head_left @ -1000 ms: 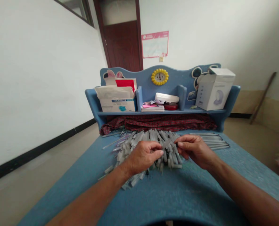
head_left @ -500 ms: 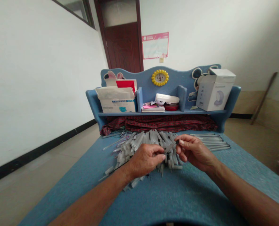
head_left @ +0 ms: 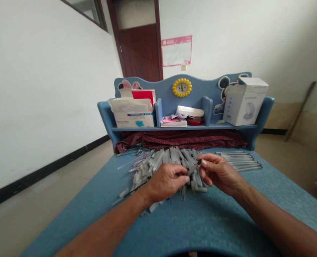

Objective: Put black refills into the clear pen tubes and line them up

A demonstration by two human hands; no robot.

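Observation:
My left hand [head_left: 170,180] pinches a small translucent pen cap [head_left: 192,169] between thumb and fingers, with the cap's far end pointing up to the right. Thumb and forefinger of my right hand [head_left: 219,172] are closed on a small black plug [head_left: 199,162] at that end; whether it sits inside the cap I cannot tell. Under and behind both hands spreads a pile of translucent pen caps [head_left: 158,160], partly hidden by my left hand. Right of it, several slim grey pens or refills [head_left: 238,161] lie side by side.
A blue shelf [head_left: 134,130] stands along the back of the blue table [head_left: 201,228]. On it are a mask box [head_left: 134,119], a red round tin [head_left: 194,122] and a white carton [head_left: 244,103]. Red checked cloth [head_left: 180,139] lies beneath the shelf.
My right hand has shifted slightly left, bringing the black plug up to the end of the pen cap. My left hand has barely moved.

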